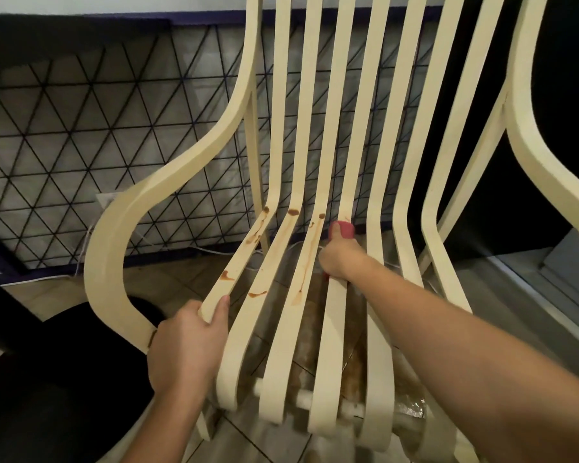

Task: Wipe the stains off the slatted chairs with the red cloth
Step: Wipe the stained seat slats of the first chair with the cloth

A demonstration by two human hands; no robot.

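Red cloth [343, 228]: bunched in the right hand [340, 260], fingers curled round it, and pressed on a middle slat at the seat's bend.
Handling: judged soft and light; best kept wadded under the palm so pressure is carried along the narrow slat.
Stains [293, 212]: brown drips are seen on three slats left of the cloth.
Slatted chair [104, 255]: stiff, cream; its outermost slat is gripped by the left hand [188, 349].
Behind: wire mesh panel [81, 145].
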